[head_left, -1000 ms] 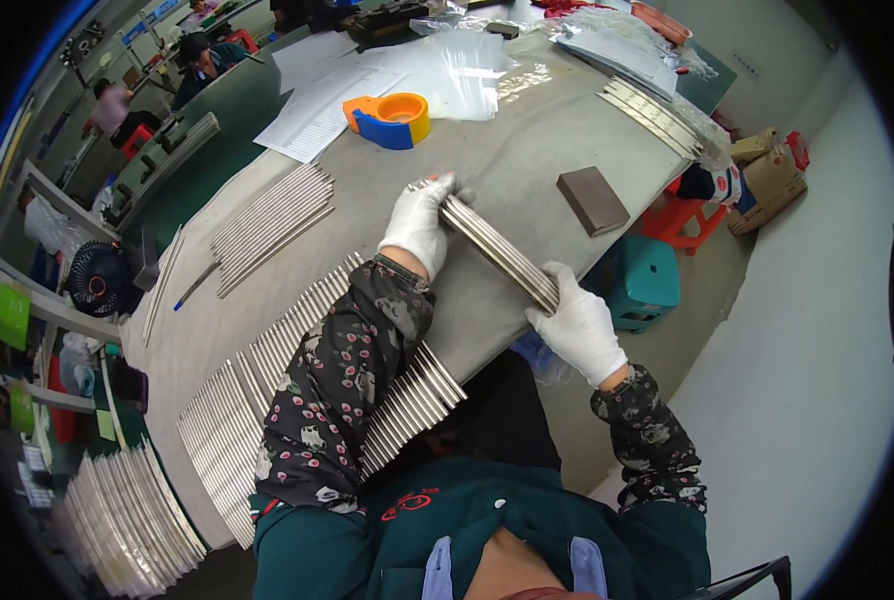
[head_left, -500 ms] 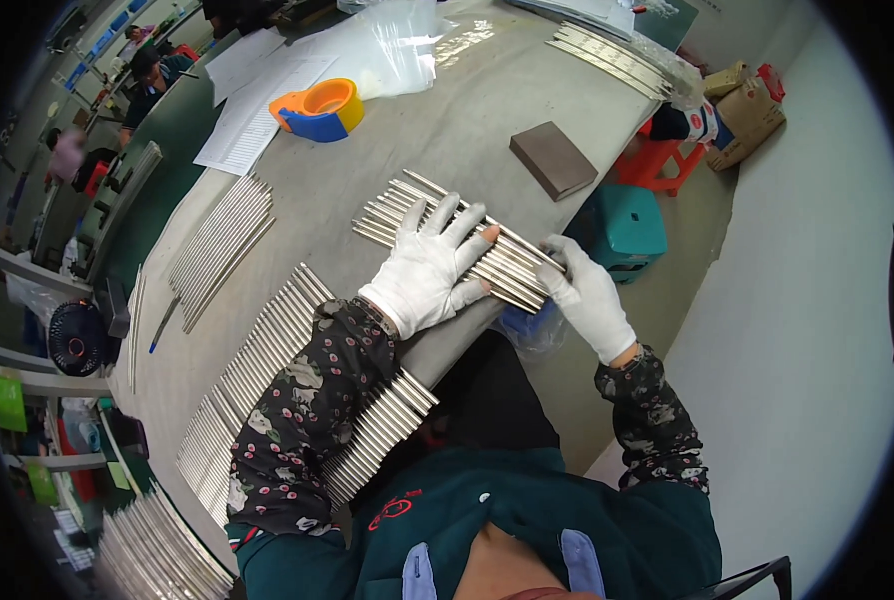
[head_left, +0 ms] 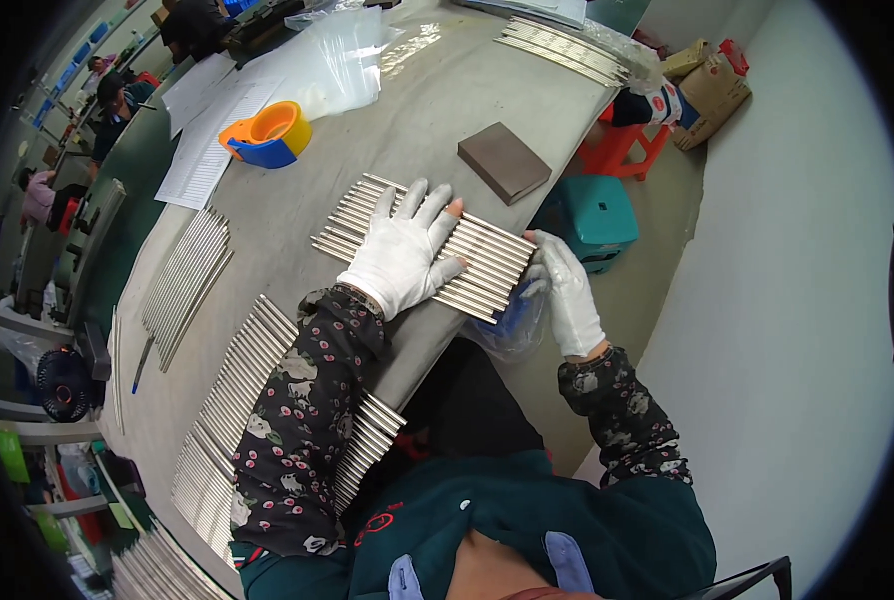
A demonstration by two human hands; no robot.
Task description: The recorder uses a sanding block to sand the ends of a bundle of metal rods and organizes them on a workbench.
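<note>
A row of slim silver metal rods lies side by side on the grey table, near its front right edge. My left hand, in a white glove with some fingertips bare, rests across the rods with its fingers spread. My right hand, gloved likewise, is beside the rods' right ends, just past the table edge. Its fingers are bent and apart, with nothing visible in them; whether a fingertip touches the rod ends I cannot tell. A larger row of rods extends along the table's near edge, partly hidden under my left forearm.
Farther left are another batch of rods and a pen. Beyond my hands are a brown block, an orange and blue tape dispenser and paper sheets. Teal and red stools stand off the right edge.
The rods under my left hand now lie flatter and more evenly, their right ends closer to one line. My right hand has shifted slightly off those ends. The whole view has shifted a little.
</note>
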